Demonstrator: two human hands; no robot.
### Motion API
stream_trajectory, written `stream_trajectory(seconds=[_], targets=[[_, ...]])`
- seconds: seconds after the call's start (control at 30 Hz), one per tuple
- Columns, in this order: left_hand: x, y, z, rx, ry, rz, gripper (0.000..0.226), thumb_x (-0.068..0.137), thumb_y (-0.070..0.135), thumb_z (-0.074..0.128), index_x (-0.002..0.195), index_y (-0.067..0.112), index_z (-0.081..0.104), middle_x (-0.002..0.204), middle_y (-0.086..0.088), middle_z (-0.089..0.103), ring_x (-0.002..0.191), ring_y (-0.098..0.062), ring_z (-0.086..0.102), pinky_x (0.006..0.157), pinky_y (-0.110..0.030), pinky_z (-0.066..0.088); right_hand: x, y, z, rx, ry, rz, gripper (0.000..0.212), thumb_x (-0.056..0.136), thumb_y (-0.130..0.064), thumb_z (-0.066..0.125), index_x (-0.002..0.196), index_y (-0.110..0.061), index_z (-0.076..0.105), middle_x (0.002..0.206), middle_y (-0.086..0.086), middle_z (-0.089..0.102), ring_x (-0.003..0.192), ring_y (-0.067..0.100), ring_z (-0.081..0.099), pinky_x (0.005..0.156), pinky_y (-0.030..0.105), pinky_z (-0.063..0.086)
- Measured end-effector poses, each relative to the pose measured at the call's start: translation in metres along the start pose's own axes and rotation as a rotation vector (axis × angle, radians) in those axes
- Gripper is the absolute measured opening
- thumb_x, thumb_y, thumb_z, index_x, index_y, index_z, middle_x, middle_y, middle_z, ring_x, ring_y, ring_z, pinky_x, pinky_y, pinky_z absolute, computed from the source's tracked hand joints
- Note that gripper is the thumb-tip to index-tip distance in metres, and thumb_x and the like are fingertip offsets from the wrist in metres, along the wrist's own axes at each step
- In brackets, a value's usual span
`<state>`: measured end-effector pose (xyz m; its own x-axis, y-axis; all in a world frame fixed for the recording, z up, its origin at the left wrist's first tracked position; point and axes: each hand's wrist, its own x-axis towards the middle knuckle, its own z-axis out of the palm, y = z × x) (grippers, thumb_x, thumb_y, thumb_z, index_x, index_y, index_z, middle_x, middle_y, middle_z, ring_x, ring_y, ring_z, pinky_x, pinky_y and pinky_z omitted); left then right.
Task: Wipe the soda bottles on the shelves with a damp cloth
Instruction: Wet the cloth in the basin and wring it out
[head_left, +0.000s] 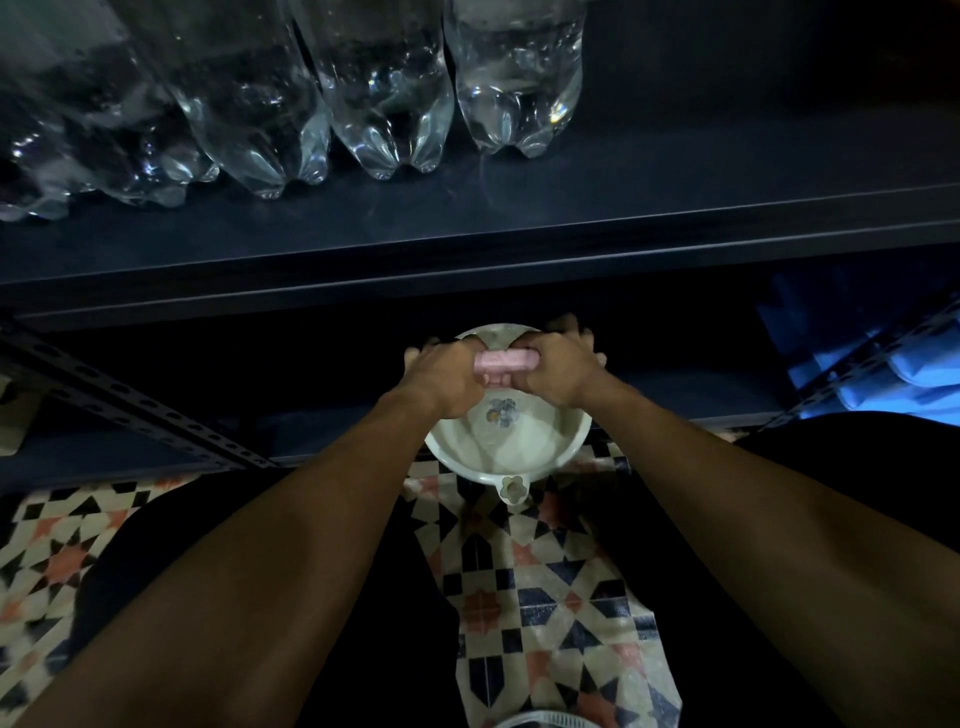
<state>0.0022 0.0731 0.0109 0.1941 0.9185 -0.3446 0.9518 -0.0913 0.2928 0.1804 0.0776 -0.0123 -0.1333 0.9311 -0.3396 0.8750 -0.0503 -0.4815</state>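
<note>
A pink cloth, rolled tight, is stretched between my two hands above a white basin with a flower print on its bottom. My left hand grips the cloth's left end and my right hand grips its right end, fingers curled round it. Several clear soda bottles stand in a row on the dark shelf above, well apart from both hands.
The basin sits on a lower shelf level near the patterned tile floor. A perforated metal shelf upright slants at the left. Blue packaged goods lie at the right on a lower shelf. My dark-clothed knees flank the floor.
</note>
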Motion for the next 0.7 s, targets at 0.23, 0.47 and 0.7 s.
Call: stream_trajectory(seconds=[0.23,0.47,0.7], targets=[[0.0,-0.001,0.002,0.052,0.027,0.008,0.034,0.107,0.037,0.053,0.141,0.036,0.057,0.131,-0.001,0.069,0.136,-0.029,0.041,0.106,-0.046,0.025,-0.01,-0.006,-0.005,-0.224,0.09,-0.053,0.025,0.099,-0.052,0.056,0.117,-0.037,0.066,0.115,-0.005,0.07,0.135,0.035,0.034,0.095,0.048,0.025],[-0.002,0.004,0.002,0.054,0.074,0.008,0.034,0.108,0.035,0.05,0.142,0.035,0.058,0.131,-0.003,0.07,0.134,-0.03,0.047,0.108,-0.046,0.025,-0.01,-0.008,0.0,-0.237,0.158,-0.03,0.018,0.1,-0.046,0.057,0.109,-0.035,0.067,0.103,-0.005,0.07,0.122,0.026,0.048,0.096,0.049,0.026],[-0.002,0.007,0.002,0.074,0.097,0.002,0.034,0.108,0.033,0.047,0.139,0.035,0.06,0.127,-0.001,0.072,0.127,-0.028,0.056,0.109,-0.046,0.026,-0.006,-0.006,0.004,-0.213,0.183,-0.016,0.014,0.101,-0.037,0.055,0.103,-0.032,0.068,0.087,-0.007,0.063,0.105,0.025,0.059,0.096,0.049,0.027]])
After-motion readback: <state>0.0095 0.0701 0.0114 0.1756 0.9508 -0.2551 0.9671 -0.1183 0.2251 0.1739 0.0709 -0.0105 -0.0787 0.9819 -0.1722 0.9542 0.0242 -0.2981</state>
